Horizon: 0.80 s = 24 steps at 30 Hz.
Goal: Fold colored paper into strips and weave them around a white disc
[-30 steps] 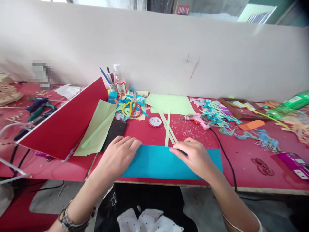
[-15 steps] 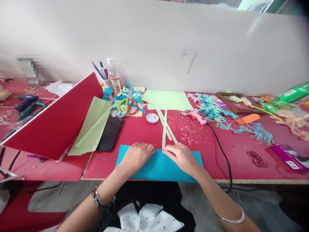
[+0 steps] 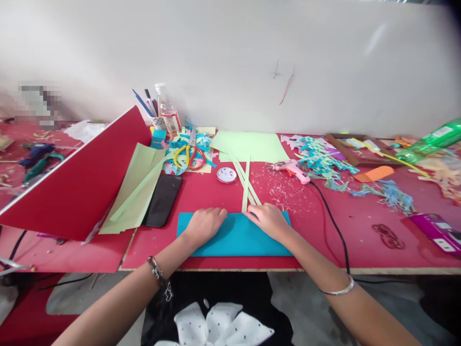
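A sheet of blue paper (image 3: 234, 240) lies flat near the table's front edge, in front of me. My left hand (image 3: 206, 226) rests on the left part of its far edge, fingers together and curled down onto the paper. On the right part of that same edge, my right hand (image 3: 268, 221) is closed on the paper, with its thumb pointing inward. The undersides of both hands are hidden. Pale green paper strips (image 3: 246, 185) lie crossed just beyond the right hand, some ends hidden by it.
To the left are a black phone (image 3: 163, 199), green sheets (image 3: 133, 187) and a leaning red board (image 3: 90, 178). Scissors (image 3: 190, 151) lie on paper scraps at the back. A pink glue gun (image 3: 293, 169) trails a black cord (image 3: 333, 218). A green bottle (image 3: 432, 142) lies far right.
The blue paper's near edge has moved away from the table's front edge, and its right end sits further left. Both hands have shifted slightly outward along the far edge, still on the paper.
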Available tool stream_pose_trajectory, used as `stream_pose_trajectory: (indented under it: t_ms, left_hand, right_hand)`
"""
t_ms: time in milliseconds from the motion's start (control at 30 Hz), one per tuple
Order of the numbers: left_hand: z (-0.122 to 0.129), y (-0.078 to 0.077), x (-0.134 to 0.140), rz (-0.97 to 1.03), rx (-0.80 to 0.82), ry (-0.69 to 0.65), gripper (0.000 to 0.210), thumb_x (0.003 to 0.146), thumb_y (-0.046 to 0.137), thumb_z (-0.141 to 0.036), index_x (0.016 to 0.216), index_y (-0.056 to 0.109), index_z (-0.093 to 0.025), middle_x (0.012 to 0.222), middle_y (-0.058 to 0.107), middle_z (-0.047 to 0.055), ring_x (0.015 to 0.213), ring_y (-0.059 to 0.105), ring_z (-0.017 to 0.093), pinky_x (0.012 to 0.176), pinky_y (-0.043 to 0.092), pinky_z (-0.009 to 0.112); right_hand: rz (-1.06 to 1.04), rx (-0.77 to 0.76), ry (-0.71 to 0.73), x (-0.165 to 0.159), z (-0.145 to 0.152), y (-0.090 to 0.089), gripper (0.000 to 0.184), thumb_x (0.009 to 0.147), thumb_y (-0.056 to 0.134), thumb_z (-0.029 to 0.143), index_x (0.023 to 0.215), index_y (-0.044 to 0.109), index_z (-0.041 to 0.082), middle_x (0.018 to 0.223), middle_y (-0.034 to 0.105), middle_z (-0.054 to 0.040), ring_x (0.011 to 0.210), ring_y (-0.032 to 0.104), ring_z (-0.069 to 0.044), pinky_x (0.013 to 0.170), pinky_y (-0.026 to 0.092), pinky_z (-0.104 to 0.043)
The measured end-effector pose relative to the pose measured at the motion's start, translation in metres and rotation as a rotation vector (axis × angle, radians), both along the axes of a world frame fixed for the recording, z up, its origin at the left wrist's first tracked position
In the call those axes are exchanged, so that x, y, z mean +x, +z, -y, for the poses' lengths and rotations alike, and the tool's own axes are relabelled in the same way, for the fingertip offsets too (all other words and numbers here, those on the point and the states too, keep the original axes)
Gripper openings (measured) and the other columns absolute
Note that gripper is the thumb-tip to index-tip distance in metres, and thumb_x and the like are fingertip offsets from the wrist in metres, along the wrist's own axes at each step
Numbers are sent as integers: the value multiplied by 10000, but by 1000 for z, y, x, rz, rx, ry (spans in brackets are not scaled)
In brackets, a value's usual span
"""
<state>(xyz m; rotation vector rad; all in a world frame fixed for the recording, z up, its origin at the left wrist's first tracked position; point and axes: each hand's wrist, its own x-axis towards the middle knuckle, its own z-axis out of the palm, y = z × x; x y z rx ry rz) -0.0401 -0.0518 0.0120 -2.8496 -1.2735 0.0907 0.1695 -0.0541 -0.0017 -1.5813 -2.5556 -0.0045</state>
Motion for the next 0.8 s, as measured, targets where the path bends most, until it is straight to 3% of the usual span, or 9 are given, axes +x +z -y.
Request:
stream_pose_trajectory:
  t_ms: [200, 333, 433, 600, 800]
  left_hand:
    - [-9, -2, 0, -17, 1, 101, 239, 881, 270, -314, 913, 469, -186, 688, 590, 33, 596, 580, 170, 494, 385, 231]
    - [-9, 3, 4, 49, 67, 120, 196, 862, 333, -264, 925, 496, -176, 828, 583, 63, 787, 564, 201, 623, 422, 290]
    - [0, 4, 8, 140, 76, 18, 259, 847, 369, -218, 1087, 463, -196, 1117, 512, 80, 1023, 471, 211, 808, 387, 337]
    - [19, -5, 5, 242, -119, -269, 436, 867, 288, -399, 1282, 288, -268, 1381, 270, 6, 1250, 236, 164, 1020, 179, 355]
    - [24, -6, -20, 208, -177, -265, 463, 866, 249, -439, 1307, 243, -300, 1412, 180, -13, 1285, 155, 168, 1041, 100, 369]
  right_hand:
    - [-6, 59, 2, 4, -7, -6, 289, 858, 382, 322, 679, 553, 174, 633, 625, -15, 567, 537, -115, 554, 239, -235]
    - [8, 111, 16, 2, -5, -5, 268, 853, 398, 294, 681, 561, 169, 614, 622, -14, 558, 540, -114, 561, 233, -247]
    - [15, 127, 25, 0, -4, -2, 265, 853, 401, 281, 673, 559, 167, 613, 623, -18, 561, 542, -116, 570, 231, -256]
    - [-13, 106, 29, 1, -4, -3, 271, 857, 391, 284, 681, 561, 167, 616, 623, -14, 553, 532, -114, 565, 235, -257]
    - [-38, 135, 36, 4, -5, -7, 296, 864, 376, 298, 674, 560, 165, 620, 621, -10, 565, 538, -113, 581, 254, -247]
